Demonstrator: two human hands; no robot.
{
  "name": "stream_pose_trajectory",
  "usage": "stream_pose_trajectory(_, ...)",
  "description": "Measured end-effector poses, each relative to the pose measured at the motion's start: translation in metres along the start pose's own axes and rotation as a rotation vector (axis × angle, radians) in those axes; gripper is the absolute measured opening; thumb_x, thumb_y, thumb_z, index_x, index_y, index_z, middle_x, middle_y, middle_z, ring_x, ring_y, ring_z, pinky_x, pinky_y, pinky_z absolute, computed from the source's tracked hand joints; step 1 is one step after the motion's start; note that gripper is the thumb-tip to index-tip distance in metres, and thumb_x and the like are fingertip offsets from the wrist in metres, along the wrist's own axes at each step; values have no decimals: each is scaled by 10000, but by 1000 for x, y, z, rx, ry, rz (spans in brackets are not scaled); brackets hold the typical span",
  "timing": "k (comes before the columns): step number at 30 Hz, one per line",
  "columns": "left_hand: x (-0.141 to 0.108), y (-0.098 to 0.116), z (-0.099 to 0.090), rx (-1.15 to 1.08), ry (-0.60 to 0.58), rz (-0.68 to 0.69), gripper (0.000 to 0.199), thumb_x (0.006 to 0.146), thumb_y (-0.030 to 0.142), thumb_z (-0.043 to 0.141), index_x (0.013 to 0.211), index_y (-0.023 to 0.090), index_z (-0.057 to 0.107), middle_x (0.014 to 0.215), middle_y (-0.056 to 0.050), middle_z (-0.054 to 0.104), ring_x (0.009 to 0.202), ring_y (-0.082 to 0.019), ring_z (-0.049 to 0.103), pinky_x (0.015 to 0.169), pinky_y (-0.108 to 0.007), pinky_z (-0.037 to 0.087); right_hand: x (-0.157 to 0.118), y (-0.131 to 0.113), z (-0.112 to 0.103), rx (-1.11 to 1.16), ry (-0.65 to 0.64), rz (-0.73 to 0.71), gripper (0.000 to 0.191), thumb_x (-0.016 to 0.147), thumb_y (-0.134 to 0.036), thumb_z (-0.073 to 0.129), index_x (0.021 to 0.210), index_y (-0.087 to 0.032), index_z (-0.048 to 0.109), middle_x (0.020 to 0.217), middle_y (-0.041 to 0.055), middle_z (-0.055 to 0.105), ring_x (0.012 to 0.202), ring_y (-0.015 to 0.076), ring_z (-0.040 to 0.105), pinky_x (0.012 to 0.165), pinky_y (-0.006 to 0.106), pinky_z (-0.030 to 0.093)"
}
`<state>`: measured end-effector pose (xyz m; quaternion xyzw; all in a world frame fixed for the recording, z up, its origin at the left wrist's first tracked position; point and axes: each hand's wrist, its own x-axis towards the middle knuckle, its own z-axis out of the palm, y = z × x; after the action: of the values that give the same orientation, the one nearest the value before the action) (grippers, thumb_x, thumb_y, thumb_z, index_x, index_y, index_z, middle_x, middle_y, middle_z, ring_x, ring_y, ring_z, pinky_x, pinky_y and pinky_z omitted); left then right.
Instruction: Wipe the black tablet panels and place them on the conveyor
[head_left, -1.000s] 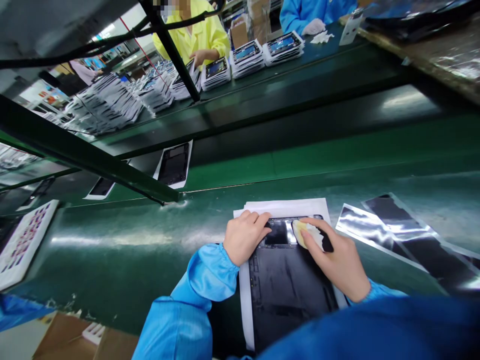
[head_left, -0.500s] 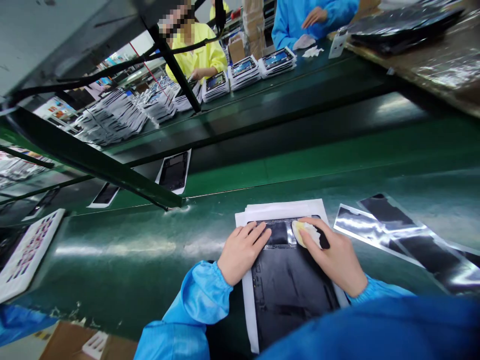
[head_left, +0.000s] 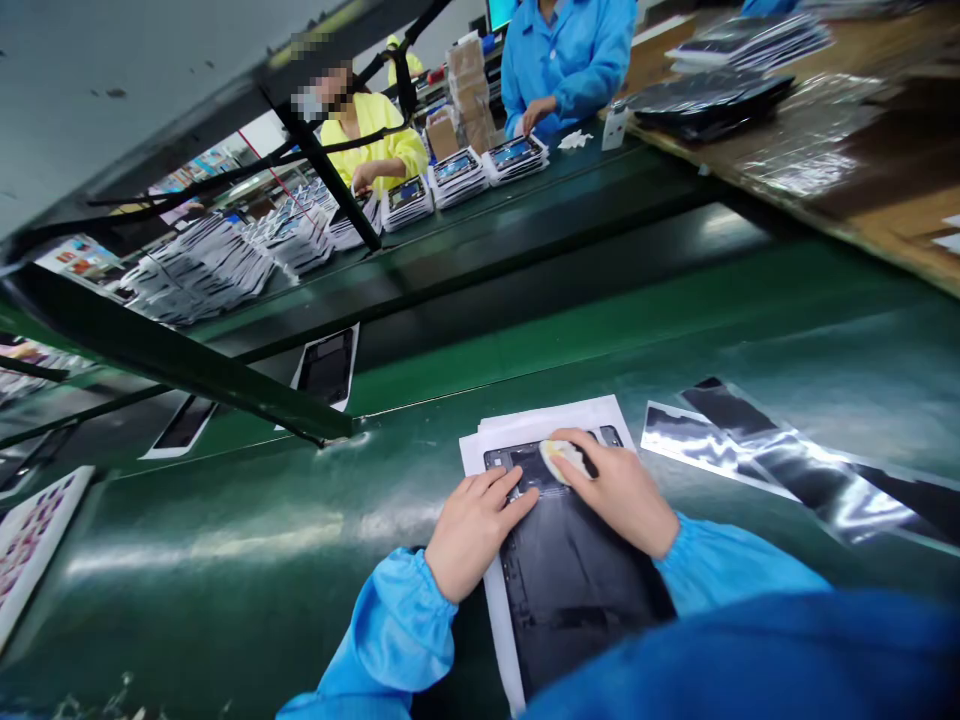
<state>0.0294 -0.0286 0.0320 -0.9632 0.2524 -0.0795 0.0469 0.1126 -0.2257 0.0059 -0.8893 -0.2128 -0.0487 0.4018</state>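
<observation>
A black tablet-like panel (head_left: 577,580) lies on white sheets (head_left: 592,411) on the green bench, its lower end hidden by my blue sleeve. My left hand (head_left: 478,520) rests on the panel's upper left part with fingers spread, holding nothing. Closed around a crumpled white and yellowish cloth (head_left: 556,462), my right hand (head_left: 619,490) presses it to the upper strip of the panel, right of my left fingertips. A dark patch shows beside the cloth, under my right fingers.
Shiny black film strips (head_left: 780,450) lie right of the panel. A green metal bar (head_left: 225,375) slants down to the bench at left. Beyond it, a panel on white (head_left: 328,367) lies on the belt. Two people work across the line near stacked panels (head_left: 457,175).
My right hand has slid the cloth left along the upper strip, closer to my left hand. The whole view has shifted somewhat. The person in blue opposite now reaches to a stack.
</observation>
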Motion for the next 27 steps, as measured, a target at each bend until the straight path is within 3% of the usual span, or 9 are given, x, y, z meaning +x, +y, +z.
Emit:
stream_pose_trajectory(4,0,0,0,-10,0,3,346,910,158,538,1204,322,619,1270,5,634,1120,-183,601,887,-298,512,-7,12,-13,-40,56,66,320,896,-439,442,1005,-219,646,441,-53,553,366,185,533,414,274,349)
stream_pose_trajectory(10,1,0,-1,7,6,-5,368,905,115,502,1189,311,629,1244,2,649,1101,-178,607,862,-291,523,-16,8,-11,32,45,77,262,863,-435,481,969,-284,667,664,-19,701,530,211,643,516,296,433)
stream_pose_trajectory(15,12,7,1,18,39,-43,322,915,141,499,1179,267,636,1149,-27,686,1031,-197,623,835,-319,534,-16,16,-21,194,127,176,226,805,-429,547,936,-281,656,670,-37,690,489,173,601,527,297,478)
stream_pose_trajectory(20,39,36,8,20,68,43,334,957,182,411,1200,244,632,1223,-48,652,1073,-217,615,828,-345,543,-13,25,-18,382,309,350,313,776,-489,563,937,-227,620,911,42,710,778,206,669,671,338,564)
stream_pose_trajectory(27,48,55,10,103,28,36,410,944,130,343,1240,173,622,1259,-77,634,1052,-217,618,773,-349,555,-14,35,-16,537,365,482,396,751,-552,616,947,-209,635,859,35,694,673,177,658,483,273,559)
